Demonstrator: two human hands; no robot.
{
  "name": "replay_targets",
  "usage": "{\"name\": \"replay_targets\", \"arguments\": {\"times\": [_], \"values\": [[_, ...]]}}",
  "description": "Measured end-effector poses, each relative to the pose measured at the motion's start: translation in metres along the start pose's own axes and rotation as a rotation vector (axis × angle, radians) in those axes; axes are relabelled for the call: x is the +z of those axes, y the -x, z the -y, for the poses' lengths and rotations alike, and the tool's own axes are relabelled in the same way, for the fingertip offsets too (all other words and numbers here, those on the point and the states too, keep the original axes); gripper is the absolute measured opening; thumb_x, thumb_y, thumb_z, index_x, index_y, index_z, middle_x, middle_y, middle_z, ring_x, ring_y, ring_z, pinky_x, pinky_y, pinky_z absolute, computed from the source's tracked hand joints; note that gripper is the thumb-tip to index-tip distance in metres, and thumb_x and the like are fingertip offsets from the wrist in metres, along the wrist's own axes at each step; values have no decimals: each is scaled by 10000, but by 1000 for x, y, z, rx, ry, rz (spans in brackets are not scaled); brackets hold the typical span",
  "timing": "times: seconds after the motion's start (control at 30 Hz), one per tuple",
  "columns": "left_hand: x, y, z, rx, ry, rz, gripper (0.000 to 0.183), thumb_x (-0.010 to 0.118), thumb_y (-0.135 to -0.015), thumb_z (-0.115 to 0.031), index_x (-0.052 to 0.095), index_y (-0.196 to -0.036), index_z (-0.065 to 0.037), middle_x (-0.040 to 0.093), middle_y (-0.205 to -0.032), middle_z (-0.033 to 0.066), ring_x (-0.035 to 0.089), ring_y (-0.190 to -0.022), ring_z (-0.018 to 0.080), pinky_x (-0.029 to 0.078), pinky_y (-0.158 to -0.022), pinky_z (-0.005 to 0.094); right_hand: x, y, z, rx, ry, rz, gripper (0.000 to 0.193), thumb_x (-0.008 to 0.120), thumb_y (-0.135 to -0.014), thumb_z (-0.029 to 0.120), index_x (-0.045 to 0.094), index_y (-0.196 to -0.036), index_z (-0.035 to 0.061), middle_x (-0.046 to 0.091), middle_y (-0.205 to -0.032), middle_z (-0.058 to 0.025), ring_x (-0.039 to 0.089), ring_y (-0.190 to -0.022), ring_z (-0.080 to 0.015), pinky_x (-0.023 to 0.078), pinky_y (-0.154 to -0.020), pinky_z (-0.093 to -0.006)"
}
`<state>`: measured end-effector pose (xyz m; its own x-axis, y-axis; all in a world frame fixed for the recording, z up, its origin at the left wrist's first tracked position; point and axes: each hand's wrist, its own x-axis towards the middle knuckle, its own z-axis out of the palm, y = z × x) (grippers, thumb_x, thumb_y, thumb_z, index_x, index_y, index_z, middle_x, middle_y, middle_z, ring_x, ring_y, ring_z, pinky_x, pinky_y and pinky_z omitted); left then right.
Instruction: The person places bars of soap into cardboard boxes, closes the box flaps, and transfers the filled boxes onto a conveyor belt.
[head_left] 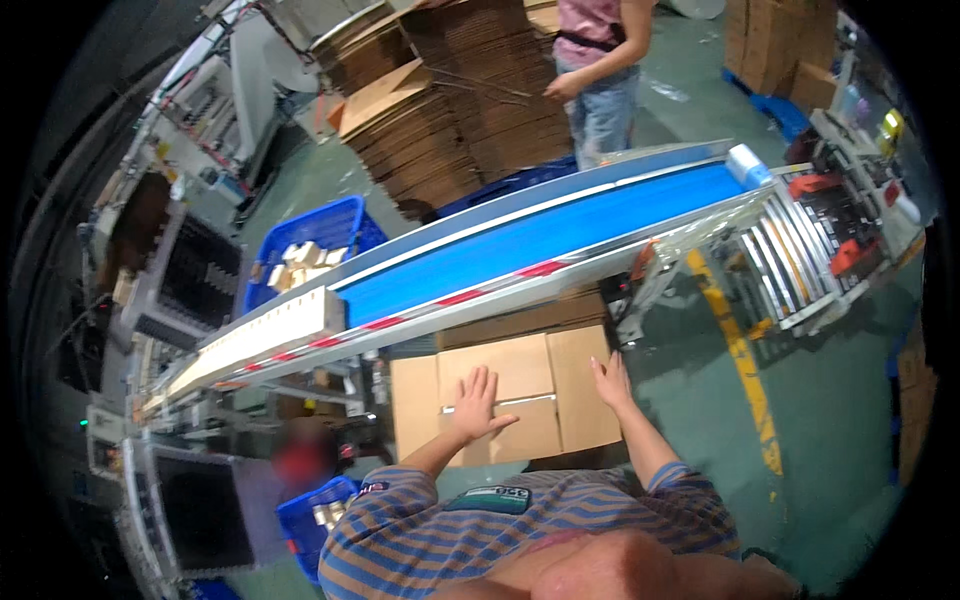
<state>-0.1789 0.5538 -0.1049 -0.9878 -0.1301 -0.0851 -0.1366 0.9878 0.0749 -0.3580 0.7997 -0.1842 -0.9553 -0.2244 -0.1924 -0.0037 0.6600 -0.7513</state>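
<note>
In front of my body is a brown cardboard box (500, 368), its top flaps folded inward with a narrow gap between the two middle ones. My left hand (474, 404) lies on these flaps, fingers spread and thumb stretched to the right. At the box's right edge is my right hand (611, 381), its fingers stretched out and pointing away from me; whether it presses on the side cannot be made out. Neither hand grips anything.
Beyond the box, a blue conveyor belt (540, 235) slants across, carrying a row of small white cartons (275, 330) at its left. Blue crates (362, 218) hold pale pieces. A person (603, 70) stands by stacked flat cardboard (470, 130). A roller section (790, 255) is at the right.
</note>
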Motion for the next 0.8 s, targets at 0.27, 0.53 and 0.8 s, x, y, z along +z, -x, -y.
{"name": "replay_targets", "arguments": {"times": [0.27,0.53,0.8], "values": [[5,4,7,-162,244,-199,854,601,-735,-585,371,-1329,-15,314,-1416,220,235,-1343,373,152,-1029,630,13,64,121,-564,-56,367,805,479,-870,518,252,-1393,-50,263,-1451,-230,252,-1354,-323,216,-1091,-427],[56,175,164,-1094,1447,135,456,771,-721,-337,647,-1020,-16,658,-868,45,621,-720,167,473,-604,251,97,-12,179,-591,577,335,677,506,-780,535,516,-1201,5,505,-1242,-188,429,-1212,-302,287,-1026,-479],[-97,12,80,-308,222,-396,147,603,-792,-210,654,-833,-78,626,-781,150,600,-725,356,475,-630,441,40,28,102,-131,312,196,599,506,-835,514,540,-1146,4,589,-1072,-227,553,-1024,-372,428,-865,-485]]}}
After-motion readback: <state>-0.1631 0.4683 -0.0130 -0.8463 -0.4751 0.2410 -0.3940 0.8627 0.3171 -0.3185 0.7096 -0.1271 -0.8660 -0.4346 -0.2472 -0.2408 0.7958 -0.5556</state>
